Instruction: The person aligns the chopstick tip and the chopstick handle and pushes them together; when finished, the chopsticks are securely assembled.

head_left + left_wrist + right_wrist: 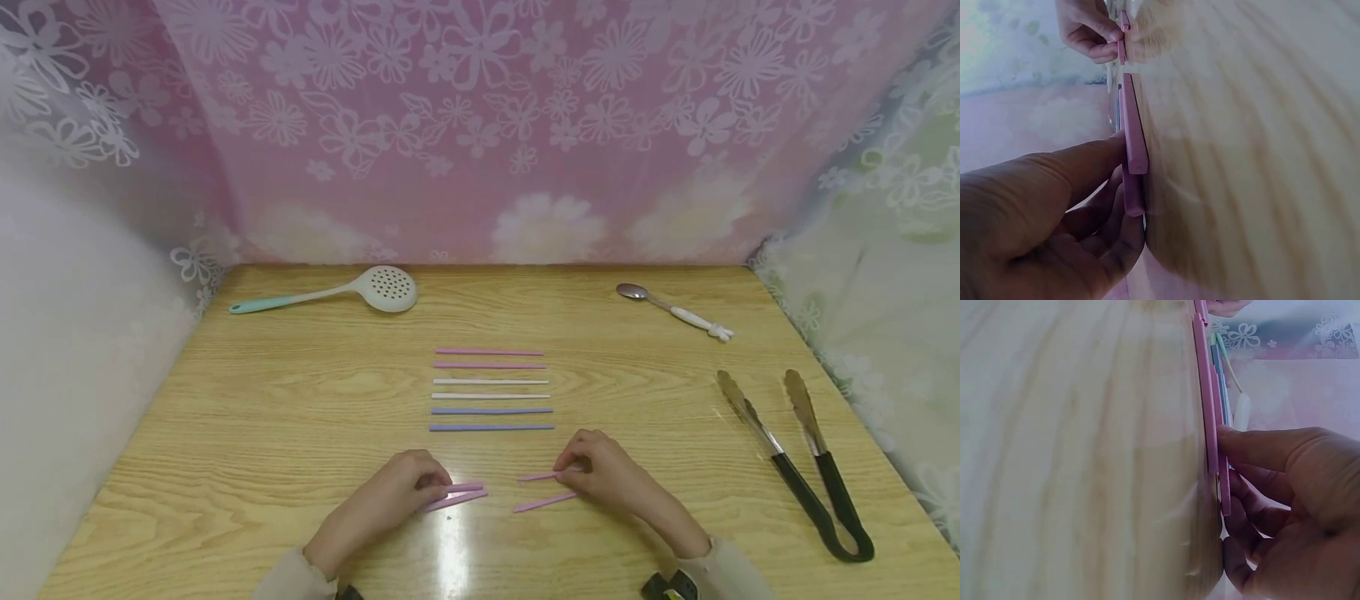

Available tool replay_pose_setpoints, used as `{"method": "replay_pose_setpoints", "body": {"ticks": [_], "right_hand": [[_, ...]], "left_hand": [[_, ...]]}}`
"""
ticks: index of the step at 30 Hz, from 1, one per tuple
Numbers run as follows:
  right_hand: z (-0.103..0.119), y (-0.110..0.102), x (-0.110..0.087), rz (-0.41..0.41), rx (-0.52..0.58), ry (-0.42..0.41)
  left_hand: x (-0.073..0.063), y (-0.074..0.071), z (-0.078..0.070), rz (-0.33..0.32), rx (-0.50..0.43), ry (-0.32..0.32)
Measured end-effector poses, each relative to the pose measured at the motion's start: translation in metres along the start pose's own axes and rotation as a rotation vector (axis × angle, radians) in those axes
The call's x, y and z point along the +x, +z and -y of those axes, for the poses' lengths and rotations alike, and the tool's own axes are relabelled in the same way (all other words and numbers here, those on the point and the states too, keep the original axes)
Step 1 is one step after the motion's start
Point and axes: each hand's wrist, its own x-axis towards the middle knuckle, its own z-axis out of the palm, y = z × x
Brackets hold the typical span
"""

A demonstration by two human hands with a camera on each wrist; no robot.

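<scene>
Low on the wooden table, my left hand (pixel 397 492) pinches the farther of two short pink chopstick pieces between thumb and fingers. The nearer left piece (pixel 459 500) lies alongside it, its squared end showing in the left wrist view. Opposite, my right hand (pixel 609 477) pinches another pink chopstick piece (pixel 536 477) near its right part. A nearer right piece (pixel 543 503) slants on the table below the thumb. A small gap parts the left and right pieces. Both hands hold close to the tabletop.
Beyond the hands lies a row of pink chopsticks (pixel 489 366), white chopsticks (pixel 491 396) and blue chopsticks (pixel 491 427). A slotted skimmer (pixel 386 289) lies back left, a spoon (pixel 686 317) back right. Black-handled tongs (pixel 836 492) lie spread at right. Floral curtains (pixel 480 125) surround the table.
</scene>
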Motion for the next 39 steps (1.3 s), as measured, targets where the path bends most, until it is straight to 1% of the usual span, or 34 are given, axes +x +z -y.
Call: {"method": "replay_pose_setpoints", "body": {"ticks": [4, 9, 12, 15, 17, 19, 24, 30, 35, 39], "right_hand": [[0.000, 0.001, 0.001, -0.009, 0.016, -0.006], [0.006, 0.002, 0.002, -0.025, 0.086, 0.039], [0.010, 0.003, 0.003, -0.077, 0.119, 0.037], [0.016, 0.005, 0.003, -0.144, 0.146, 0.000], [0.020, 0.005, 0.003, -0.173, 0.168, -0.031], [0.024, 0.006, 0.003, -0.191, 0.194, -0.069], [0.029, 0.007, 0.004, -0.204, 0.206, -0.156], [0.031, 0.006, 0.004, -0.202, 0.200, -0.173], [0.031, 0.007, 0.006, -0.242, 0.183, -0.177], [0.029, 0.009, 0.008, -0.262, 0.191, -0.210]], "left_hand": [[0.002, 0.000, 0.000, -0.013, 0.019, -0.010], [0.006, 0.002, -0.002, -0.077, 0.026, -0.001], [0.007, 0.004, -0.004, -0.108, 0.004, 0.007], [0.009, 0.004, -0.006, -0.130, -0.013, 0.024], [0.010, 0.004, -0.007, -0.143, -0.015, 0.042], [0.011, 0.005, -0.008, -0.149, -0.016, 0.058], [0.012, 0.004, -0.010, -0.157, -0.016, 0.078], [0.012, 0.003, -0.011, -0.160, -0.022, 0.078], [0.010, 0.003, -0.010, -0.157, -0.016, 0.090], [0.010, 0.004, -0.010, -0.142, -0.041, 0.104]]}}
